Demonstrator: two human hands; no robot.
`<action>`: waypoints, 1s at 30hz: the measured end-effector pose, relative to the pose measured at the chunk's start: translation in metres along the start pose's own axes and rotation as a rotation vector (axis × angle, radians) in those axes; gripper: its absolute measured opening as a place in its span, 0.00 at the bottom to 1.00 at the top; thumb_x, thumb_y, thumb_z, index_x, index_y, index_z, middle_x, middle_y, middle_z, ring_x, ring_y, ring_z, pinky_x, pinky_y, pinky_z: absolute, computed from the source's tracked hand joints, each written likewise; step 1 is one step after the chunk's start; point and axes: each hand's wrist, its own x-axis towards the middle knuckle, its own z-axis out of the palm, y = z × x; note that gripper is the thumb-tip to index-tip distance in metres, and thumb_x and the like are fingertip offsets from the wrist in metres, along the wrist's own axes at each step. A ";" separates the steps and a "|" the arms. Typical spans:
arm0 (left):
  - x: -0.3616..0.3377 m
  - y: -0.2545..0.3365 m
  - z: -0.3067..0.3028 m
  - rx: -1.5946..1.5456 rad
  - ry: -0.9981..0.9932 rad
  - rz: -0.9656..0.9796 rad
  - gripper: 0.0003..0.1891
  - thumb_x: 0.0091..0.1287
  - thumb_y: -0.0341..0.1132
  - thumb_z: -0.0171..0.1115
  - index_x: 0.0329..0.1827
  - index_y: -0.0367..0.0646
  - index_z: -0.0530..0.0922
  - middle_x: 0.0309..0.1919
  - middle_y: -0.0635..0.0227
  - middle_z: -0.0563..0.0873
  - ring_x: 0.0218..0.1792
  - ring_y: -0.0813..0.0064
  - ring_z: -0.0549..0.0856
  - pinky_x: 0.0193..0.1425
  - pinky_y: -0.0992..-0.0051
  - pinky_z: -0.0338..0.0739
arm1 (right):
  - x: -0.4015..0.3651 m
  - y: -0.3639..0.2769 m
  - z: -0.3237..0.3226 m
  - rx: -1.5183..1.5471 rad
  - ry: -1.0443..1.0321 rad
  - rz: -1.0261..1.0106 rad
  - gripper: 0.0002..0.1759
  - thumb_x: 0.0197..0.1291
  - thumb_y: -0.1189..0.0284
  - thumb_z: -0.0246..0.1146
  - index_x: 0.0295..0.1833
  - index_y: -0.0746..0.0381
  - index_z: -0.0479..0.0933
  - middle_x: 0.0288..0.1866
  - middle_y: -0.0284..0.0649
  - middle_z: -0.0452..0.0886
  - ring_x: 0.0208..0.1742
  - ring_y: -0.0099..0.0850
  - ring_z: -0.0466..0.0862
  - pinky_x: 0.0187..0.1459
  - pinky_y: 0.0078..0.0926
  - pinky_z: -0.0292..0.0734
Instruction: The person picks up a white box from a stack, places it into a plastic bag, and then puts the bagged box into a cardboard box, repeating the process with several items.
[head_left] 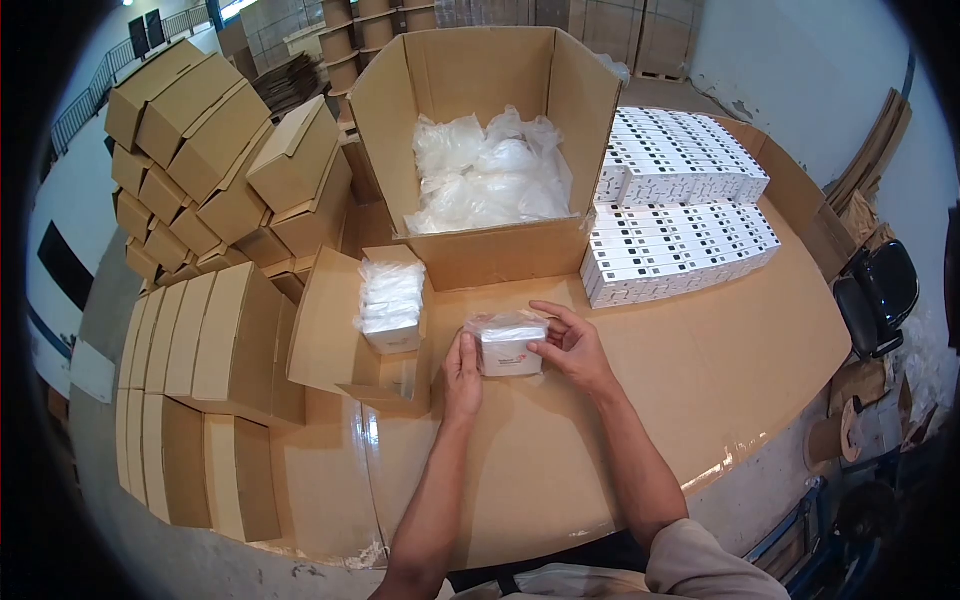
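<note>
Between my two hands is a small white box in a clear plastic bag [512,352], with a reddish mark and small print on its front. My left hand [463,375] grips its left side, fingers along the edge. My right hand [572,348] holds the right side, thumb on the front face and index finger raised over the top corner. Just left of my hands stands an open cardboard carton [330,340] with a row of similar bagged white boxes [391,305] inside. Behind it, a large open carton [490,255] holds many clear plastic bags with white contents [490,170].
Stacked white printed boxes [680,245] stand at the back right of the cardboard-covered table [700,380]. Brown cartons [200,150] are piled high at the left, with more cartons [200,340] in front of them. A black chair [875,300] is beyond the right edge.
</note>
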 end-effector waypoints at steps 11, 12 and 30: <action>-0.006 0.023 0.018 -0.054 -0.058 0.078 0.19 0.72 0.28 0.69 0.65 0.39 0.79 0.55 0.66 0.86 0.57 0.76 0.83 0.63 0.75 0.76 | -0.002 -0.001 0.000 -0.046 0.002 0.064 0.20 0.65 0.83 0.70 0.62 0.68 0.81 0.53 0.41 0.88 0.51 0.25 0.86 0.53 0.23 0.82; -0.006 0.020 0.016 -0.049 -0.069 0.056 0.18 0.71 0.26 0.70 0.63 0.39 0.80 0.55 0.66 0.86 0.56 0.77 0.83 0.63 0.75 0.76 | -0.002 0.000 -0.001 -0.057 -0.008 0.068 0.17 0.65 0.83 0.70 0.60 0.68 0.82 0.53 0.42 0.88 0.51 0.26 0.86 0.53 0.23 0.82; -0.010 0.027 0.018 0.112 0.028 0.068 0.09 0.74 0.35 0.69 0.47 0.38 0.82 0.44 0.70 0.87 0.47 0.82 0.82 0.54 0.76 0.77 | 0.002 0.011 -0.009 -0.015 -0.003 -0.051 0.10 0.68 0.78 0.70 0.35 0.63 0.76 0.47 0.42 0.88 0.46 0.23 0.83 0.47 0.22 0.79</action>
